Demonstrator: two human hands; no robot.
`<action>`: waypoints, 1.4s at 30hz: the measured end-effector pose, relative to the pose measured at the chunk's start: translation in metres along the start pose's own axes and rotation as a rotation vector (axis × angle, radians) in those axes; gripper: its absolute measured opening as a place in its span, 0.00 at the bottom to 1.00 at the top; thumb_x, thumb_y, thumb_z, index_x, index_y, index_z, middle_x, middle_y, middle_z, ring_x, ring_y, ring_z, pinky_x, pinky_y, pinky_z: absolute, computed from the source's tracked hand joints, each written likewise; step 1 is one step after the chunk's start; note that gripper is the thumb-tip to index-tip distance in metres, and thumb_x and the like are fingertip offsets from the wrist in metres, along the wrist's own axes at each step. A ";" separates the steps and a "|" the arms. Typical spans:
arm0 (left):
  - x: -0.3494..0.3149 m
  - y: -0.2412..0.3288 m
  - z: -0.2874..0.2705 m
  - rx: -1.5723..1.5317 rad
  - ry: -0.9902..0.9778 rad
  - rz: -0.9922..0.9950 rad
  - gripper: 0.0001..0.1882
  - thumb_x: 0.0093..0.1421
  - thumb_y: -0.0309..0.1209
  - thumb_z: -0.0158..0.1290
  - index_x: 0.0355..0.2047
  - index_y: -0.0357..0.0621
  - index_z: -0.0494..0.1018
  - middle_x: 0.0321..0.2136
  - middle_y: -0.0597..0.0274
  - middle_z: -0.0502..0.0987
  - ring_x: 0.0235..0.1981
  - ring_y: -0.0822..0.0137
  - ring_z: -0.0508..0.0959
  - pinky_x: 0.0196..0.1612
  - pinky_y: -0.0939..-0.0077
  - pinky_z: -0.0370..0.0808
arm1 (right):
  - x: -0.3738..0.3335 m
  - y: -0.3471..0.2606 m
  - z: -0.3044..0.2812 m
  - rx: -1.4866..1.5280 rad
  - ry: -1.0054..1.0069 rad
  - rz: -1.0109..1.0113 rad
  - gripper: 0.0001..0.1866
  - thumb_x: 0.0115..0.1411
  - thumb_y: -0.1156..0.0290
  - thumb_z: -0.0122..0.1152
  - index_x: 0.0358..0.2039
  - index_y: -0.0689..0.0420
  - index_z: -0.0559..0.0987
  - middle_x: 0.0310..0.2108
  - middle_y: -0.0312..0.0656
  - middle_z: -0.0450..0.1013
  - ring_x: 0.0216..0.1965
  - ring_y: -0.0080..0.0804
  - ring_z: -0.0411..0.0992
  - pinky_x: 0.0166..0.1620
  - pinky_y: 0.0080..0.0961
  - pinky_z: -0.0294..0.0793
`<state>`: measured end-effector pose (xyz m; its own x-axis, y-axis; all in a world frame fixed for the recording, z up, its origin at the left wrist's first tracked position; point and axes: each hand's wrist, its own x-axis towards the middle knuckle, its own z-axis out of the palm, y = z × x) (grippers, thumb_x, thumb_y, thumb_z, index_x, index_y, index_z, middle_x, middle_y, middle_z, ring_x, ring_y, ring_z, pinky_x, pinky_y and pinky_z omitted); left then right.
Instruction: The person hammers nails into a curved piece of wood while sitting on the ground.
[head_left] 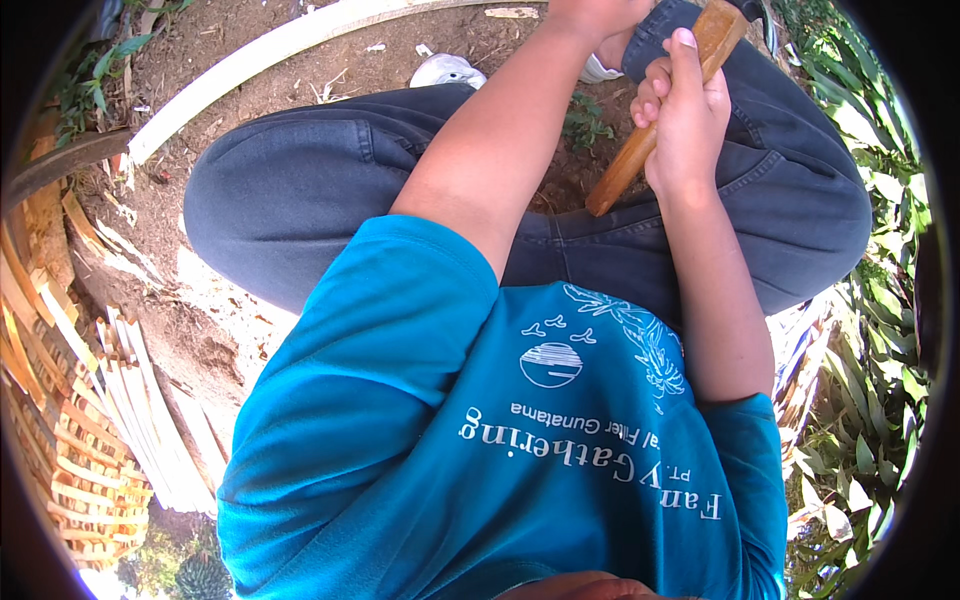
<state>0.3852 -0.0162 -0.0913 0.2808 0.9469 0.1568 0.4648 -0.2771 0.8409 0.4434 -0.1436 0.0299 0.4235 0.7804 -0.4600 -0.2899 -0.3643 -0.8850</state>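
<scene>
My right hand (690, 120) is closed around a long, smooth wooden handle (628, 165), with the thumb lying along it. The handle slants over my crossed legs, its lower end close to my lap. A bit of something dark shows by its upper end at the frame's edge; the rest is cut off. My left arm reaches across to the top edge, where only the wrist and part of my left hand (605, 14) show near my ankle. Its fingers are out of sight. A pale curved strip (255, 62), like split bamboo, arcs over the ground beyond my knee.
At the left stand woven basketwork (95, 480) and a bundle of pale split strips (150, 420). A white shoe (447, 70) shows beyond my leg. Leafy plants (860, 420) line the right side. Wood scraps lie on the bare soil (215, 55).
</scene>
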 end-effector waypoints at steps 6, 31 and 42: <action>0.001 -0.008 0.007 0.047 0.009 0.032 0.09 0.54 0.30 0.58 0.31 0.37 0.73 0.30 0.37 0.79 0.37 0.36 0.80 0.43 0.44 0.76 | -0.002 -0.002 0.001 0.000 0.014 0.005 0.15 0.72 0.56 0.57 0.42 0.55 0.69 0.22 0.29 0.62 0.19 0.15 0.59 0.23 0.19 0.61; -0.007 -0.034 0.008 0.073 0.029 0.038 0.11 0.52 0.31 0.61 0.32 0.38 0.74 0.33 0.40 0.79 0.42 0.36 0.77 0.47 0.45 0.74 | 0.013 0.046 -0.006 -0.290 -0.052 -0.155 0.15 0.73 0.59 0.55 0.40 0.59 0.74 0.22 0.33 0.70 0.21 0.17 0.68 0.25 0.22 0.69; 0.000 -0.038 0.005 0.022 0.016 0.080 0.10 0.52 0.29 0.59 0.31 0.37 0.74 0.32 0.39 0.79 0.40 0.37 0.78 0.46 0.44 0.74 | 0.006 0.013 0.000 -0.012 -0.060 -0.100 0.14 0.73 0.59 0.55 0.38 0.57 0.72 0.22 0.32 0.67 0.17 0.15 0.63 0.21 0.19 0.64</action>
<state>0.3720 -0.0062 -0.1257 0.3045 0.9240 0.2315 0.4602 -0.3555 0.8135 0.4424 -0.1434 0.0159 0.3974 0.8420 -0.3648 -0.2385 -0.2890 -0.9271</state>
